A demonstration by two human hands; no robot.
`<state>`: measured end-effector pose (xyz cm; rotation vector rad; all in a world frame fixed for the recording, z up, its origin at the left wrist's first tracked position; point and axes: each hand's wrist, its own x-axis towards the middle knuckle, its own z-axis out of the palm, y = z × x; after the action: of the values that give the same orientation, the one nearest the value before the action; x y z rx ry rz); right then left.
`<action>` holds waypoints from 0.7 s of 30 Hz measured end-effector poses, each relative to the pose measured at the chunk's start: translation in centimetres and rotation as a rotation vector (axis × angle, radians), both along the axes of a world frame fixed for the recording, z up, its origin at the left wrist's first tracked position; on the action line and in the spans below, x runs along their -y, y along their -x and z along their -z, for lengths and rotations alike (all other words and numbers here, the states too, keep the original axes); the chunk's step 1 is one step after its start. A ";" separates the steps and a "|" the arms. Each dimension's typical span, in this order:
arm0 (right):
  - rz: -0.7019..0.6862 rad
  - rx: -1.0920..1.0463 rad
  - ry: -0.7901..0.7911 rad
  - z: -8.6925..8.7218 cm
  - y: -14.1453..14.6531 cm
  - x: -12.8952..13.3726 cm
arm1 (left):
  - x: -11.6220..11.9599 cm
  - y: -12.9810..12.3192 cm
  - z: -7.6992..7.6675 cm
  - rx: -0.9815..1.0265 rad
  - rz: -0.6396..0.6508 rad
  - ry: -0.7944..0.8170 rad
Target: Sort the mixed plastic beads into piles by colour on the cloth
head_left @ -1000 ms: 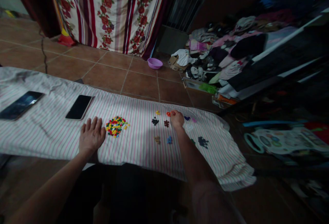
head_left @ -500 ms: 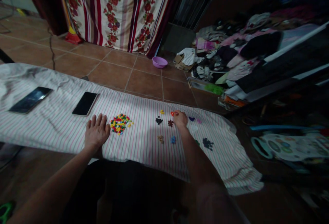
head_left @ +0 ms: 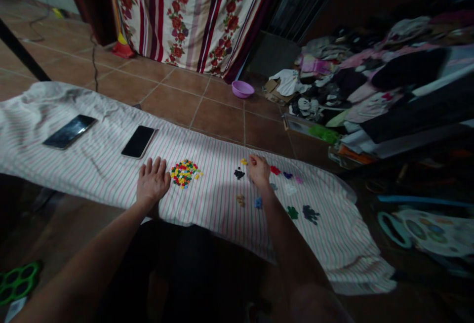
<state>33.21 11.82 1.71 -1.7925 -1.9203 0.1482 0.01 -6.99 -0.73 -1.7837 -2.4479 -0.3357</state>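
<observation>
My left hand [head_left: 152, 181] lies flat with fingers spread on the striped cloth [head_left: 215, 214], just left of a mixed pile of small colored pieces [head_left: 184, 173]. My right hand [head_left: 258, 170] has its fingers bent together near the yellow pieces [head_left: 244, 161] and black pieces [head_left: 239, 173]; anything between the fingertips is too small to make out. Red pieces [head_left: 275, 170], purple pieces [head_left: 288, 176] and pink pieces [head_left: 298, 179] lie to its right. Nearer me are tan pieces [head_left: 240, 199], blue pieces [head_left: 258, 202], green pieces [head_left: 292, 212] and dark grey pieces [head_left: 310, 214].
On the cloth's left part lie a tablet [head_left: 69, 132] and a phone [head_left: 138, 141]. Beyond the cloth, a purple basin [head_left: 243, 89] stands on the tiled floor. Clothes [head_left: 333, 71] are heaped at the right, and a floral curtain [head_left: 185, 17] hangs behind.
The view has shifted, so the cloth appears farther right. My right hand has moved left from the red pieces toward the yellow ones. My left hand still rests beside the mixed pile.
</observation>
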 end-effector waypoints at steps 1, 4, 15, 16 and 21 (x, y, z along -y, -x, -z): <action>-0.075 -0.045 -0.025 0.4 1.1 0.4 | 0.0 0.0 -0.1 -0.001 0.000 0.004; -0.301 -0.179 -0.051 2.0 4.8 2.3 | 0.0 0.0 -0.2 -0.007 0.000 0.004; -0.410 -0.209 -0.121 6.3 14.3 11.3 | 0.0 0.1 0.3 -0.008 0.009 -0.028; -0.409 -0.192 -0.125 6.2 14.4 11.6 | 0.1 0.1 0.4 0.000 0.010 -0.033; -0.395 -0.107 -0.103 5.6 14.5 11.8 | 0.2 0.0 0.0 0.041 0.016 -0.043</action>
<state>18.69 0.00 -3.84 -1.2968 -2.1402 0.2686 0.02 -7.21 -0.71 -1.7982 -2.4349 -0.4273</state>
